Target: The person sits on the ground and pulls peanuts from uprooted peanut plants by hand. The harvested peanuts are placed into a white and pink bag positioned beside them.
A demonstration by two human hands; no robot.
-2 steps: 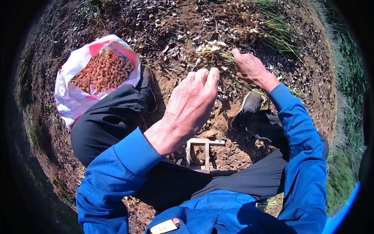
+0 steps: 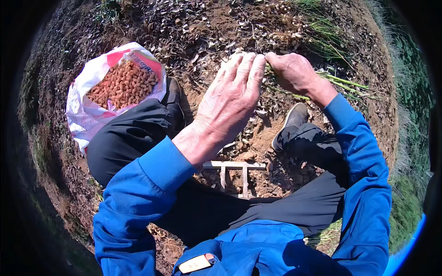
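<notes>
My right hand [image 2: 297, 76] is closed round the green stems of a peanut plant [image 2: 343, 83], which trail out to the right past the wrist. My left hand [image 2: 232, 92] is beside it, back upward, with fingers bent over the root end of the bunch. Its fingertips point away from me and are hidden, so whatever they pinch cannot be made out. A few pale pods show just past its knuckles. Left of my left hand, an open white and pink sack [image 2: 78, 108] holds a heap of picked peanuts [image 2: 126, 83].
More pulled peanut plants [image 2: 327, 37] lie on the ground at the far right. A small wooden frame [image 2: 244, 165] is between my legs. My shoes [image 2: 294, 117] rest on soil strewn with dry leaves. Green growth [image 2: 410, 92] borders the right side.
My left hand has moved forward and to the right, its fingers stretching over the pods. My right hand has shifted slightly closer to it, and the stems now show more to the right.
</notes>
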